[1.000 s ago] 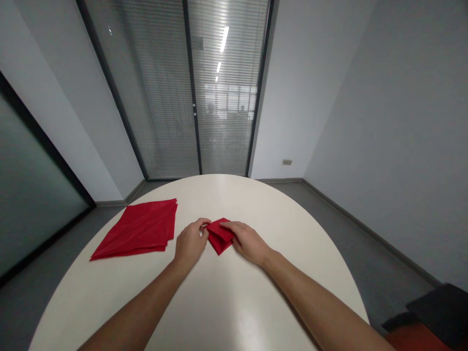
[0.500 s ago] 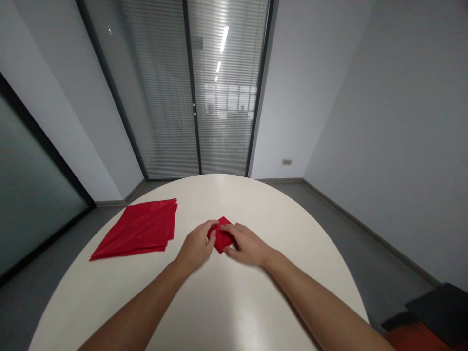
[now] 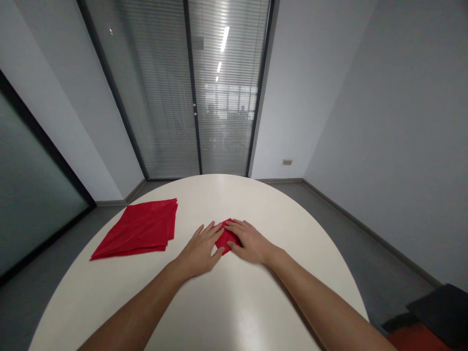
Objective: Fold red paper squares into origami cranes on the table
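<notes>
A small folded red sheet (image 3: 229, 239) lies on the white round table (image 3: 219, 297), between my two hands. It looks like thin cloth or paper; I cannot tell which. My left hand (image 3: 200, 251) is open, palm down, with fingers spread and fingertips at the sheet's left edge. From the other side, my right hand (image 3: 252, 243) rests its outstretched fingers over the sheet's top and right part, thumb apart on its lower side. The fingers cover parts of the sheet's outline.
A stack of larger red sheets (image 3: 141, 229) lies at the left of the table, its edges uneven. Beyond the table stands a glass partition with blinds (image 3: 175, 97). A black and red-orange object, perhaps a chair (image 3: 438, 312), is at the lower right.
My left hand has gone from pinching the sheet's left side to spread fingers. The small sheet has shifted slightly right, and my right hand's fingers now lie flatter on it.
</notes>
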Demonstrator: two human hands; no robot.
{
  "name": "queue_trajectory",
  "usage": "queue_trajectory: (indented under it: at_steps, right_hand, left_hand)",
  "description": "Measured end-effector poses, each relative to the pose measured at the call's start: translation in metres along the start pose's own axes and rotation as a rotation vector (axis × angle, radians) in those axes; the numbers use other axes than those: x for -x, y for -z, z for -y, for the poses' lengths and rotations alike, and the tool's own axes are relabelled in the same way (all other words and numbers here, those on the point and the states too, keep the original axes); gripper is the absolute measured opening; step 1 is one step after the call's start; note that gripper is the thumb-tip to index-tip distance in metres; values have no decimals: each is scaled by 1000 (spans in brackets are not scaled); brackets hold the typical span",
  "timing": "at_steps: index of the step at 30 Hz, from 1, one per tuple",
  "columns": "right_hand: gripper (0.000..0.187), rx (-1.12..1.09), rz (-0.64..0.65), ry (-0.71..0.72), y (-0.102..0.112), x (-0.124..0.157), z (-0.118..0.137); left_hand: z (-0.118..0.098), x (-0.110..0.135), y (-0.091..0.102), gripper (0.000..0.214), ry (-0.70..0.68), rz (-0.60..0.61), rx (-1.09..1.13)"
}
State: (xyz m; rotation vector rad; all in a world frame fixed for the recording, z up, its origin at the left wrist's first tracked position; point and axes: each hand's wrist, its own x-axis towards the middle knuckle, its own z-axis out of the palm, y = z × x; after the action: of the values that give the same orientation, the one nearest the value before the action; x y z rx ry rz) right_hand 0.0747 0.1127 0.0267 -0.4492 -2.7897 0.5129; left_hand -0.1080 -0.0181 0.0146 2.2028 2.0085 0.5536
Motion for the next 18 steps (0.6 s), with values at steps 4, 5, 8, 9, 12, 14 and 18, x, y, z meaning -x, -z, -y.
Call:
queue_trajectory:
  at_steps: [4,5,8,9,12,14,18]
  right_hand:
    - [66,15,47,-77,0,3,-2]
    - [66,28,33,-76,1,3,-1]
    - [64,87,-38,-43,5,2,1]
    - [61,99,-60,-27,6,1,1]
    - [53,88,-85,20,9,2,-2]
    - [55,65,-52,19,11,4,-5]
    - [67,51,79,-112,11,8,-10]
  left_hand:
    - [1,2,-3,59,4,-17,-63]
    - [1,2,-5,59,13,-26,-78]
    - [1,0,-6,60,38,-26,-108]
    - [1,-1,-6,61,38,-24,-110]
    - [-1,-2,-2,61,9,-23,-93]
    - [-3,-2,1,60,-8,-17,-65]
    - [-4,-1,2,57,-17,2,-27]
